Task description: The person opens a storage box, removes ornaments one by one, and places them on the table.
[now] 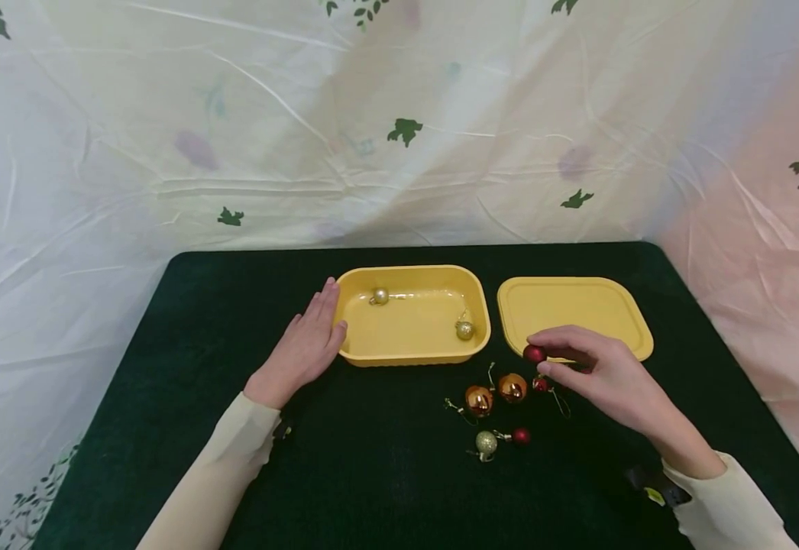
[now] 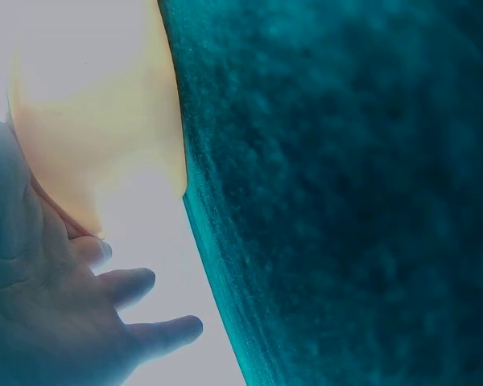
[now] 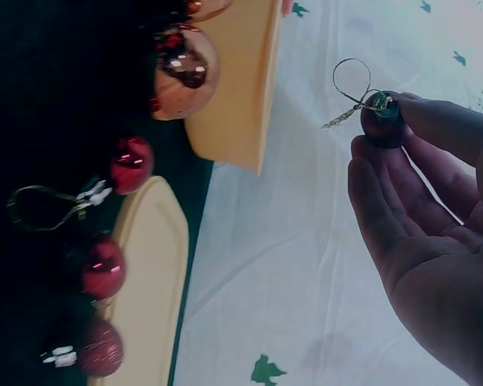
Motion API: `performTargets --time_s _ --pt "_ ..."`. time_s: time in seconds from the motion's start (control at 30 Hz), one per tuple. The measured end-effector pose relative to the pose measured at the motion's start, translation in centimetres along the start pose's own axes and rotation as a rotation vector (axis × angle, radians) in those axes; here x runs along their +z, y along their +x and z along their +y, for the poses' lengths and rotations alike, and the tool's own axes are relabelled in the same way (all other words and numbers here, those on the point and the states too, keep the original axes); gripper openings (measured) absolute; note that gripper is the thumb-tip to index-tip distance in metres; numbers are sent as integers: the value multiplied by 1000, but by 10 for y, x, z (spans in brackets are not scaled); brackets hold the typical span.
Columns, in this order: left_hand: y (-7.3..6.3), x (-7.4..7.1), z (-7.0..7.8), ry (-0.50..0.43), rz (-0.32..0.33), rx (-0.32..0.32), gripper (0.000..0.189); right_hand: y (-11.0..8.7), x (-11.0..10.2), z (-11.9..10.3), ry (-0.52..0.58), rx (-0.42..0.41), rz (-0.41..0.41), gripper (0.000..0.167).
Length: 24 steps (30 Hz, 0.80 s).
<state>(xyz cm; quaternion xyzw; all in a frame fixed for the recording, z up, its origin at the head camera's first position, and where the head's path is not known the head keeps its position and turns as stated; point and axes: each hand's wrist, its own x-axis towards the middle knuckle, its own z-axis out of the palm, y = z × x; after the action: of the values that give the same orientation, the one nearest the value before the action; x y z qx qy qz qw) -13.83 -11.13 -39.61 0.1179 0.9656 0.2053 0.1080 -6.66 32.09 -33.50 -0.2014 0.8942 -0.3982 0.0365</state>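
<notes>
My left hand [image 1: 308, 336] rests with straight fingers against the left wall of a yellow plastic box [image 1: 406, 357]. Inside the box lie two small gold baubles, one [image 1: 381, 296] at the back left and one [image 1: 464, 329] at the right. Between thumb and fingers, my right hand [image 1: 602, 370] pinches a small dark red bauble [image 1: 534, 354] above the front edge of the yellow lid [image 1: 578, 305]. Its thin gold loop [image 3: 352, 80] shows in the right wrist view. The left wrist view has the left hand [image 2: 56, 289] beside the pale, overexposed box wall [image 2: 105, 104].
In front of the box and lid lie two copper baubles [image 1: 478, 400], a glittery gold bauble [image 1: 486, 443], and small red baubles [image 1: 521, 435], some with string loops. The right wrist view shows several of them, including a shiny red bauble [image 3: 103, 267]. Dark green cloth [image 1: 372, 473] covers the table.
</notes>
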Motion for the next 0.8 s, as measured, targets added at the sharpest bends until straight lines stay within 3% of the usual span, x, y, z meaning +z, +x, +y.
performTargets --time_s 0.2,0.8 --pt "-1 -1 -1 -4 1 4 71 -12 0 7 -50 17 -15 30" --pt "2 1 0 6 12 5 71 -37 20 30 -16 47 -74 32"
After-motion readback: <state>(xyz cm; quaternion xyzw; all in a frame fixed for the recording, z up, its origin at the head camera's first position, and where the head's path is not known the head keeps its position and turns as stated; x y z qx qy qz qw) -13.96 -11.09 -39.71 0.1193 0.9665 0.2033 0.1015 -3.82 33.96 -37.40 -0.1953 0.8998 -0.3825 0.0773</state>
